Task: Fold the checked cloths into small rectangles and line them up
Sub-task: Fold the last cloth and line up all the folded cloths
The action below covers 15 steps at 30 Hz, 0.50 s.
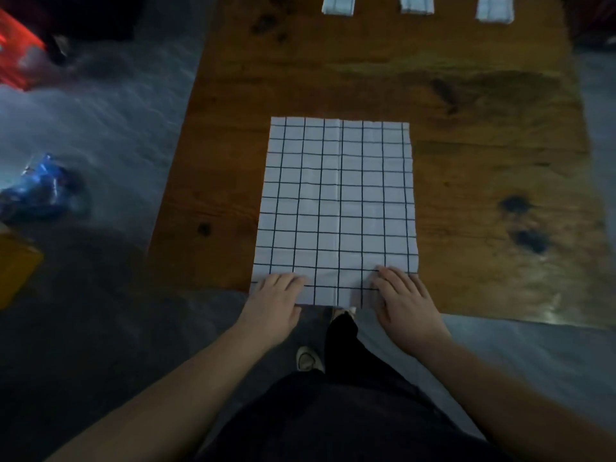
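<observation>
Pressing my left hand [276,296] and right hand [401,295] flat, fingers relaxed, on the near edge of the checked cloth [336,201], spread on the wooden table [483,161]. 3 folded cloths [416,3] line the far edge, well apart from it.

The spread cloth [336,201] lies on the table [483,161] at its near edge, with the left hand [276,301] on its near-left corner and the right hand [403,301] on its near-right. Three folded cloths [338,5] [416,4] [494,8] line the far edge, apart. What may be a bag [40,188] lies on the floor [116,128], left.
</observation>
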### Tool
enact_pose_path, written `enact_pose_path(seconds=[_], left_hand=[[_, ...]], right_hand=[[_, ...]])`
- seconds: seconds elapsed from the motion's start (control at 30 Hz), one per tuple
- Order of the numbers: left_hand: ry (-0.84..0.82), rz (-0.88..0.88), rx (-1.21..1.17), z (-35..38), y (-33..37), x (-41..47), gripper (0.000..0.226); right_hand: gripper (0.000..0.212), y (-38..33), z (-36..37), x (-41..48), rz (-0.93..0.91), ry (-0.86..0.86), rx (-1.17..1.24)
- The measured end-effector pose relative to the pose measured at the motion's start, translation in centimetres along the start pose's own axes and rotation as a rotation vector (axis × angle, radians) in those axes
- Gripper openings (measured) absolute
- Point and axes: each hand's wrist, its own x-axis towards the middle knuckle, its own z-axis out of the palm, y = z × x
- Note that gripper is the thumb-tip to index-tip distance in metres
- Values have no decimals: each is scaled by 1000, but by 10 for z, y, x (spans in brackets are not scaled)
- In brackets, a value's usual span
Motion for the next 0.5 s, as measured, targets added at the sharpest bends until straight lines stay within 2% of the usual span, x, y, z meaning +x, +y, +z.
enact_pose_path(seconds=[0.07, 0.17, 0.23, 0.33, 0.43, 0.5], left_hand=[[23, 34, 33, 9, -3, -7, 70], [-4, 15, 86, 16, -11, -3, 94], [3, 10, 124, 20, -15, 0, 96], [73, 29, 114, 19, -21, -3, 81], [118, 48, 22, 13, -22, -9, 68], [123, 27, -68, 4, -22, -13, 52]], right_hand=[[55, 2, 6, -10, -4, 4, -19], [81, 10, 12, -20, -22, -46, -86], [86, 13, 14, -21, -15, -67, -111], [72, 10, 12, -20, 26, 9, -91], [54, 4, 5, -21, 103, 89, -23], [38, 0, -2, -24, 134, 107, 43]])
